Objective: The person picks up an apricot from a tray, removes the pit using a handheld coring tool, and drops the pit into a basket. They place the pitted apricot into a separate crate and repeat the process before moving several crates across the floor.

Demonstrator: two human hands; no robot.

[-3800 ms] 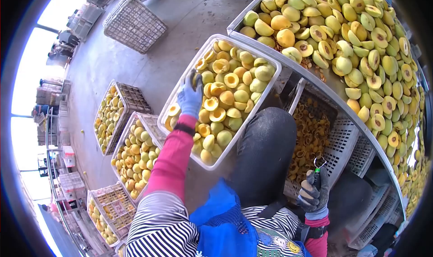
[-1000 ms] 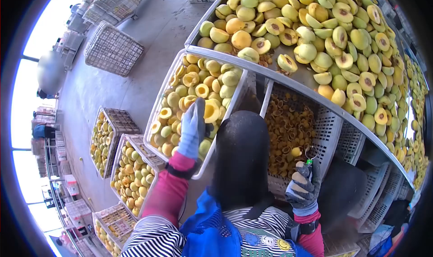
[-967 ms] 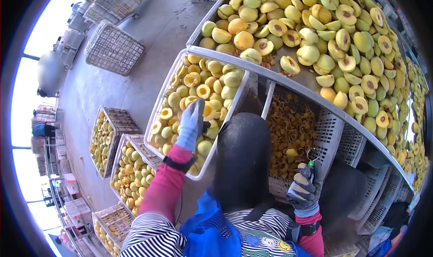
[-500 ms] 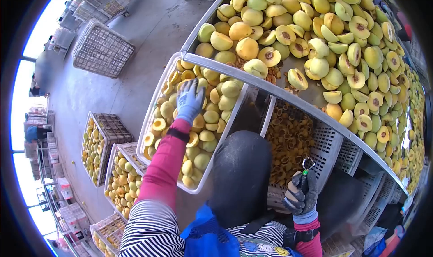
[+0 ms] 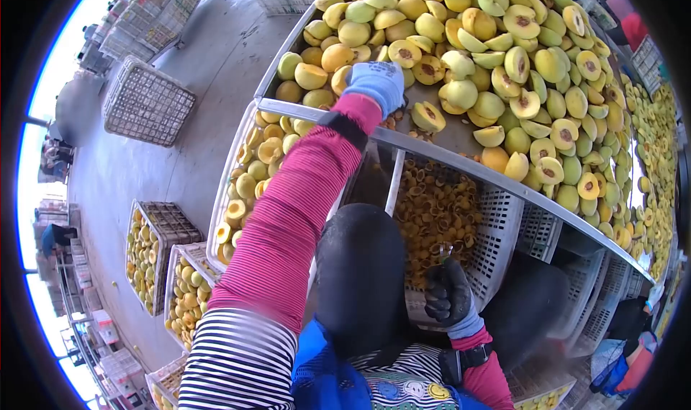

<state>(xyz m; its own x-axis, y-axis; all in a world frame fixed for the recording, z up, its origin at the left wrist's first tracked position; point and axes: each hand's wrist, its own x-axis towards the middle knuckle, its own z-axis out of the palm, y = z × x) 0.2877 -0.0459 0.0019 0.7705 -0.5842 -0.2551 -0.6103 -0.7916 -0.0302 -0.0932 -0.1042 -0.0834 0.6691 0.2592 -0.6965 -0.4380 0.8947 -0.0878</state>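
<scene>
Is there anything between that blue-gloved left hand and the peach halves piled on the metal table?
Nothing visible stands in the way. The left hand has reached over the metal table's rim and rests right on the pile of peach halves. Whether its fingers already grip one is hidden under the glove.

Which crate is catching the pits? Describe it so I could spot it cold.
Start at the long metal table heaped with halved peaches. Just under its near edge, right of the person's dark knee, sits a white slatted crate. Unlike the tray of peach halves left of the knee, it holds only small brownish-orange pits.
</scene>
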